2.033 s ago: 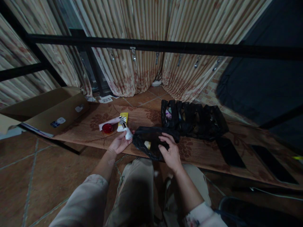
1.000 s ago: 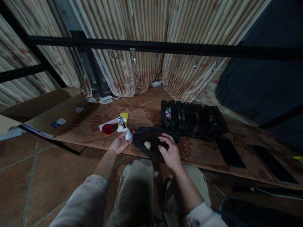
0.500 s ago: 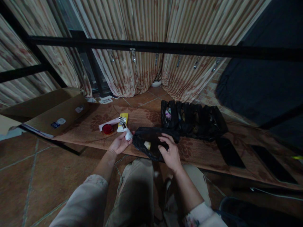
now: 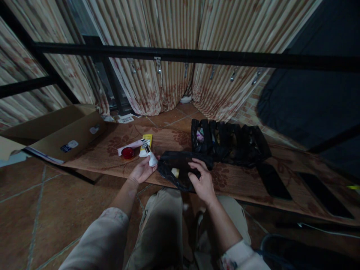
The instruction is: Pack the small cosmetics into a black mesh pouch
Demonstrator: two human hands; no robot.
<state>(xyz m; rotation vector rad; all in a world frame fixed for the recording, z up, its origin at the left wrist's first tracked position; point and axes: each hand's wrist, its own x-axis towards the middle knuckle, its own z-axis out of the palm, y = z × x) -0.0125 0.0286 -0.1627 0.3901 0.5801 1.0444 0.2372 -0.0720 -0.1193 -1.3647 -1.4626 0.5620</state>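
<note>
My left hand [image 4: 141, 170] is closed round a small white bottle [image 4: 152, 160] with a silver cap, held over the near edge of the bench. Beside it lies a black plastic bag [image 4: 180, 159], with a small pale yellowish container [image 4: 175, 172] on or inside it. My right hand [image 4: 202, 178] rests over the bag's right part, fingers and thumb curved and apart. Beyond the left hand are a yellow-and-white tube [image 4: 147, 141], a pale pink tube [image 4: 135, 145] and a round red container [image 4: 128, 153].
At the back right stands a black, sectioned organizer [image 4: 229, 144] holding several small items. Two dark flat phone-like slabs [image 4: 273, 182] lie to the right. An open cardboard box [image 4: 75, 138] occupies the left end of the cloth-covered bench [image 4: 174, 135]. A dark rail [image 4: 180, 54] crosses before the curtains.
</note>
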